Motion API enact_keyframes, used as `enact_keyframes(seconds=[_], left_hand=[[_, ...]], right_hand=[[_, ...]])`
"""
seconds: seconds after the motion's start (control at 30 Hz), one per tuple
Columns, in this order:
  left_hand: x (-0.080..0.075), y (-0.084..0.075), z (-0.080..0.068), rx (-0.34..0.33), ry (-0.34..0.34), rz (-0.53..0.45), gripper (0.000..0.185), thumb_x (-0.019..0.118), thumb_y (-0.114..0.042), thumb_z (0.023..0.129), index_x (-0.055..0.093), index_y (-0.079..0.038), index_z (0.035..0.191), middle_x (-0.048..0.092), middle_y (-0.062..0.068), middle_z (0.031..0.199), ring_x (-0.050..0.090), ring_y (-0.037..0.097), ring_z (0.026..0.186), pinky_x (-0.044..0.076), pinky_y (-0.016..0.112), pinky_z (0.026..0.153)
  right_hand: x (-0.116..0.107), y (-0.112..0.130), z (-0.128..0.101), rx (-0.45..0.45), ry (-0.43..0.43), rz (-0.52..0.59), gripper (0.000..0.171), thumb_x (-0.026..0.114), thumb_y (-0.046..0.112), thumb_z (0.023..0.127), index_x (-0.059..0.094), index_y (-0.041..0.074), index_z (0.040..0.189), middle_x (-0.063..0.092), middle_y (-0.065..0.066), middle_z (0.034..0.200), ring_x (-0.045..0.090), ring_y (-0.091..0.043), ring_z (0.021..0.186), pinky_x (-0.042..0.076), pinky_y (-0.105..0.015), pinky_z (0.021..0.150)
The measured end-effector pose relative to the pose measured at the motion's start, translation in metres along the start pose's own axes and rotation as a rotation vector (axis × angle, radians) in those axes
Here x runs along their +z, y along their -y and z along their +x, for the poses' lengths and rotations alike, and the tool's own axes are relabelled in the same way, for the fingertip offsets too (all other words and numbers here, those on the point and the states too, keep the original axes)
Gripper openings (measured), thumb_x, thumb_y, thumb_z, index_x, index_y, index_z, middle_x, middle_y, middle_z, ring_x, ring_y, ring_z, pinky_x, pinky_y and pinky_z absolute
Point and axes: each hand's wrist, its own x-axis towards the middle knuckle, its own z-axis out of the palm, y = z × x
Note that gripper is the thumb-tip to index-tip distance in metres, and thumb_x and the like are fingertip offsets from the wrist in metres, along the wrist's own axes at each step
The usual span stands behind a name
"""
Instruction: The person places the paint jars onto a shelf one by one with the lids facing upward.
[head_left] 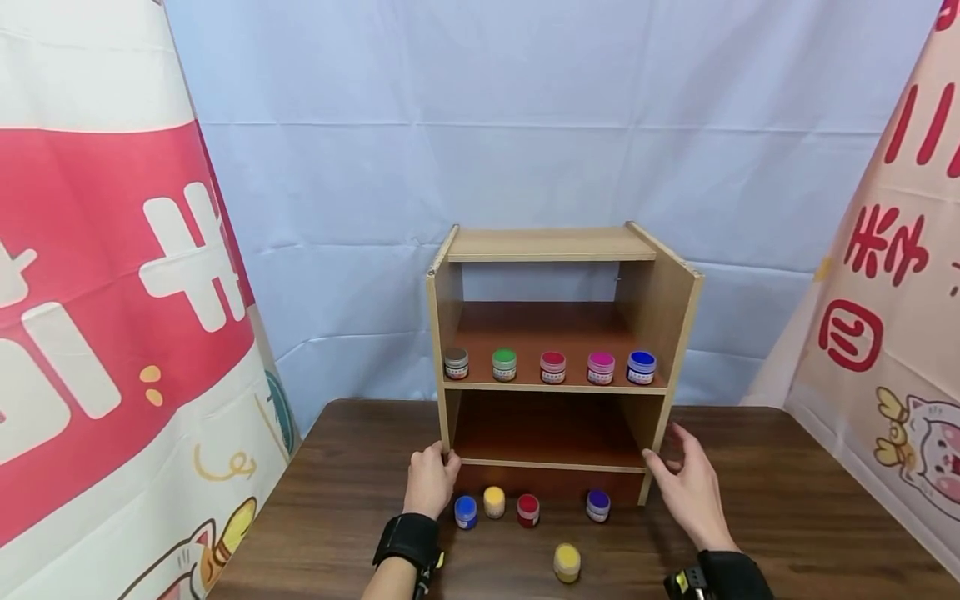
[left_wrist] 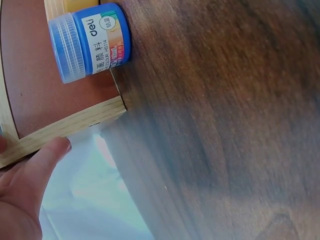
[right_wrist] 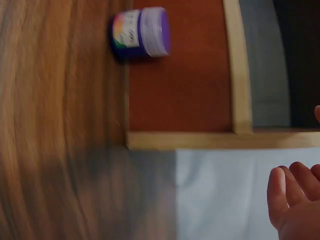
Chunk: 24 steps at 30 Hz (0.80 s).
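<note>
Light wood shelf (head_left: 551,244) with reddish-brown boards, dark wood-grain table (head_left: 787,517), blue-lidded jar (left_wrist: 90,41), purple-lidded jar (right_wrist: 142,34)

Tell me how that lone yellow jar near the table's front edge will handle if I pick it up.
The yellow jar looks squat and upright, so it probably won't tip. Its small size suggests it's light. Knocked sideways, its round body may roll on the table.
</note>
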Motion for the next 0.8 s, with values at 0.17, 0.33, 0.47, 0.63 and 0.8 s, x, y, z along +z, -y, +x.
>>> enact_keyframes(seconds=[0.17, 0.33, 0.47, 0.63, 0.8], left_hand=[[0.001, 0.002, -0.002, -0.025, -0.021, 0.022, 0.018, 0.056, -0.016, 0.083, 0.054, -0.01, 0.066, 0.044, -0.001, 0.051, 0.042, 0.009, 0.045, 0.033, 0.021, 0.042], [0.003, 0.002, -0.003, -0.028, -0.037, 0.035, 0.017, 0.057, -0.016, 0.082, 0.055, -0.011, 0.066, 0.047, -0.001, 0.052, 0.043, 0.009, 0.045, 0.034, 0.021, 0.043], [0.004, 0.003, -0.004, -0.014, -0.039, 0.034, 0.017, 0.057, -0.016, 0.082, 0.055, -0.011, 0.066, 0.046, -0.002, 0.051, 0.042, 0.008, 0.045, 0.034, 0.02, 0.042], [0.0, 0.002, -0.001, -0.014, -0.064, 0.046, 0.02, 0.058, -0.017, 0.082, 0.053, -0.012, 0.063, 0.043, -0.002, 0.05, 0.041, 0.009, 0.045, 0.034, 0.021, 0.043], [0.002, -0.002, 0.004, 0.008, -0.061, 0.053, 0.02, 0.057, -0.018, 0.082, 0.053, -0.013, 0.063, 0.043, -0.003, 0.051, 0.041, 0.009, 0.046, 0.034, 0.021, 0.044]], right_hand=[[0.017, -0.009, 0.013, 0.117, 0.14, 0.072, 0.078, 0.051, 0.047, 0.085, 0.018, 0.005, 0.142, 0.036, -0.025, 0.134, 0.042, -0.04, 0.118, 0.04, -0.05, 0.089], [0.029, -0.018, 0.018, 0.116, 0.181, 0.075, 0.058, 0.044, 0.038, 0.091, 0.028, 0.007, 0.137, 0.045, -0.026, 0.126, 0.048, -0.041, 0.11, 0.043, -0.049, 0.083], [0.034, -0.022, 0.014, 0.09, 0.133, 0.04, 0.042, 0.041, 0.026, 0.094, 0.038, 0.005, 0.13, 0.054, -0.028, 0.114, 0.056, -0.039, 0.098, 0.047, -0.043, 0.07], [0.043, -0.022, 0.012, 0.077, 0.056, 0.026, 0.036, 0.043, 0.025, 0.093, 0.046, 0.005, 0.123, 0.058, -0.027, 0.108, 0.056, -0.039, 0.097, 0.044, -0.045, 0.074], [0.045, -0.025, 0.011, 0.106, -0.036, 0.06, 0.031, 0.045, 0.024, 0.092, 0.049, 0.009, 0.119, 0.059, -0.024, 0.107, 0.054, -0.038, 0.1, 0.04, -0.047, 0.078]])
